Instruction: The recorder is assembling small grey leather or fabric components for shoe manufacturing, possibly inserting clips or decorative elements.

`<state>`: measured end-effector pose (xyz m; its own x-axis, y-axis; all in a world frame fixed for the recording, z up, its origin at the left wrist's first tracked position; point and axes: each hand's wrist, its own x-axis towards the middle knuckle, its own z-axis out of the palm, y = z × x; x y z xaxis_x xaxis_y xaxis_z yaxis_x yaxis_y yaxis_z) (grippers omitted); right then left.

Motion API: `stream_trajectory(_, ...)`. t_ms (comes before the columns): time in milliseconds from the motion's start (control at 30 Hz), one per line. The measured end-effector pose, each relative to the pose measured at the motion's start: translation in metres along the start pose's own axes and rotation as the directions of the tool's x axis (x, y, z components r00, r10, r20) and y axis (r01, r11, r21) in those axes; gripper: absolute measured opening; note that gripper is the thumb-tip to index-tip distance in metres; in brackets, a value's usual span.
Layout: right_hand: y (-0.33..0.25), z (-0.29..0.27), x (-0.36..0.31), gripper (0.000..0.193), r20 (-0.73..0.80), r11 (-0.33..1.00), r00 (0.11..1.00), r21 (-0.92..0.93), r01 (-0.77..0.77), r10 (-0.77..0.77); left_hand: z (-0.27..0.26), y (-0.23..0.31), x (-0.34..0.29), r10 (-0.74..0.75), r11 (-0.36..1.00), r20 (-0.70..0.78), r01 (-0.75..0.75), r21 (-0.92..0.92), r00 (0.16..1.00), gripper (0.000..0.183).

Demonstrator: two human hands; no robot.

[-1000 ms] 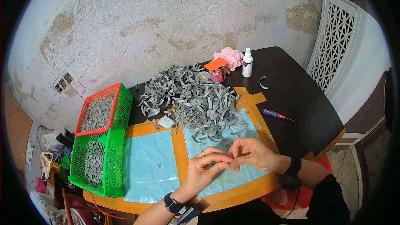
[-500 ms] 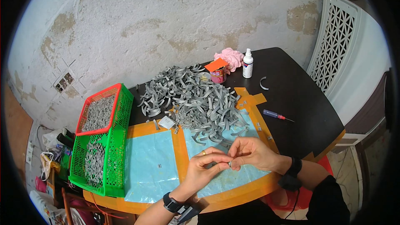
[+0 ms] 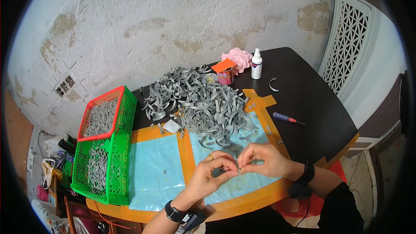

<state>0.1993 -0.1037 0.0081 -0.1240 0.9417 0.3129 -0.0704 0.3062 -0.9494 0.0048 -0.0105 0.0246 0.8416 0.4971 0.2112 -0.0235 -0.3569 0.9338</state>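
Fingertips of my left hand point(image 3: 213, 174) and my right hand point(image 3: 262, 160) meet over the blue sheet point(image 3: 156, 169) near the table's front edge. Between them they pinch a small grey piece point(image 3: 238, 170), mostly hidden by the fingers. Just beyond my hands spreads a big heap of curved grey strips point(image 3: 208, 104). A screwdriver point(image 3: 286, 117) with a purple handle lies to the right of the heap. One tiny grey piece point(image 3: 165, 172) rests on the blue sheet, left of my left hand.
At the left, a green basket point(image 3: 122, 147) holds small grey pieces, with a red basket point(image 3: 116, 119) of similar pieces set in its far end. Behind the heap stand a tin point(image 3: 225, 77), a pink cloth point(image 3: 239, 58) and a white spray bottle point(image 3: 256, 67). A lone curved strip point(image 3: 272, 86) lies farther right.
My right hand's fingers have curled into a rounder pinch, and a gap now shows between its thumb and forefinger. Both hands stay together at the same spot. The view has shifted slightly.
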Motion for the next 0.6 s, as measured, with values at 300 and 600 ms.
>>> stream_trajectory(300, -0.006, 0.002, 0.002, 0.013, 0.053, 0.935, 0.996, -0.344, 0.08, -0.066, -0.012, 0.007, -0.001, 0.01, 0.977, 0.113, -0.034, 0.209, 0.993, 0.012)
stream_trajectory(600, 0.001, 0.002, 0.002, 0.014, 0.067, 0.927, 0.996, -0.366, 0.082, -0.062, -0.007, 0.001, 0.004, 0.121, 0.942, 0.127, -0.154, 0.299, 0.985, 0.013)
